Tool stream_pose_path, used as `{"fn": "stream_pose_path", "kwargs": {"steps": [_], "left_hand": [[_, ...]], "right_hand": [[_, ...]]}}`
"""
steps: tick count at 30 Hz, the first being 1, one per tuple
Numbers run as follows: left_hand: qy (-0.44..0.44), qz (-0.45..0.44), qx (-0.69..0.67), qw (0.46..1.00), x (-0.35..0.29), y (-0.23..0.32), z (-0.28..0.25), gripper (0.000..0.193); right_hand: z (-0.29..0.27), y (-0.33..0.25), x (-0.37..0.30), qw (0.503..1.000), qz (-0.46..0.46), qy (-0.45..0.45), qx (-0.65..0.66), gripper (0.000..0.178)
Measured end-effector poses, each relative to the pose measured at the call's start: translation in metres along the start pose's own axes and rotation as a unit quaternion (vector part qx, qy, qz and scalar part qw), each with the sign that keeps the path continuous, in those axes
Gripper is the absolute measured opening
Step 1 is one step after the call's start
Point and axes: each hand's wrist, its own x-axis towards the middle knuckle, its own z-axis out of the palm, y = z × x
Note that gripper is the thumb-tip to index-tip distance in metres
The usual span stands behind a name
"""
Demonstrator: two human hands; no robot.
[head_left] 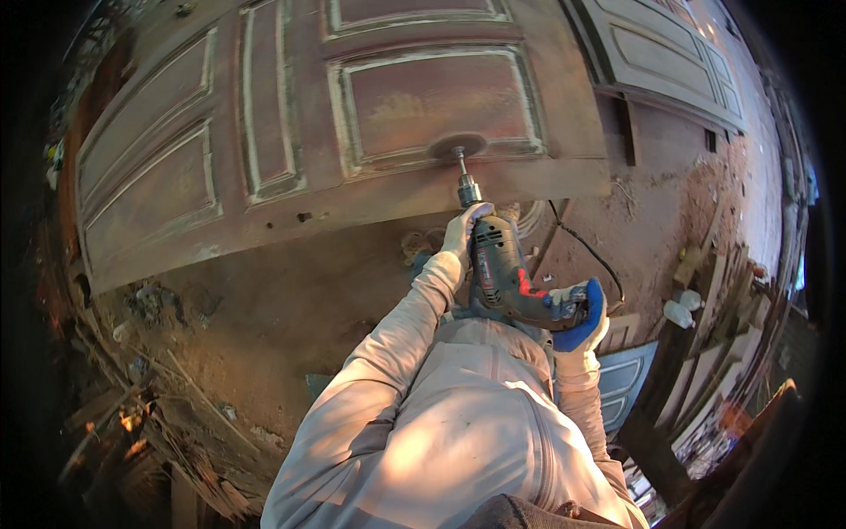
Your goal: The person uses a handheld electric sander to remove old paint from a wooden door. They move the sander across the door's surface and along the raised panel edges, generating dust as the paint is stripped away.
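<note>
Left hand: one, gloved in pale cloth (464,227), fingers clenched around the front body of the drill, just behind the chuck.
Right hand: one, in a blue-and-white glove (589,310), fingers grasping the rear handle of the drill.
Drill: one grey power drill with a red mark (502,273), held in both hands, nose tilted up and away from the person, above the dirt floor.
Sanding disc: one round disc (457,146) on the drill's spindle, pressed flat against the lower rail of the near door panel.
Near door: one large reddish-brown panelled door (264,150), lying across the upper half of the view; pale worn edges outline its recessed panels.
Far doors: at least one more panelled door, grey (670,53), at upper right, well apart from the disc.
Cord: one black cable (592,254), running across the floor to the right of the drill.
Bottles: two white ones (680,312), on the ground at right.
Floor: bare dusty earth (264,300), wood scraps at lower left.
</note>
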Motion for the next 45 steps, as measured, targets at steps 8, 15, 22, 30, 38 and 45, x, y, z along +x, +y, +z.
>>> {"fn": "stream_pose_path", "kwargs": {"steps": [8,15,22,30,38,45], "left_hand": [[0.023,0.092,-0.070,0.993,-0.026,0.041,-0.026,0.018],[0.011,0.122,-0.155,0.980,-0.050,0.068,-0.019,0.019],[0.019,0.184,-0.184,0.965,-0.049,0.077,-0.035,0.015],[-0.009,0.087,-0.120,0.989,-0.039,0.063,0.001,0.023],[-0.032,0.010,-0.146,0.989,0.029,-0.011,0.118,0.024],[0.017,-0.005,-0.048,0.999,0.074,-0.022,0.212,0.026]], "right_hand": [[0.046,0.003,0.015,0.992,0.090,-0.085,-0.006,0.034],[0.085,-0.009,0.038,0.980,0.120,-0.158,-0.019,0.028],[0.102,0.011,0.030,0.925,0.071,-0.353,0.121,0.014],[0.067,-0.006,0.039,0.972,-0.034,-0.228,-0.050,0.022],[-0.017,-0.081,0.106,0.962,-0.077,-0.260,0.002,0.023],[-0.043,-0.144,0.180,0.986,-0.054,-0.156,0.012,0.024]]}}
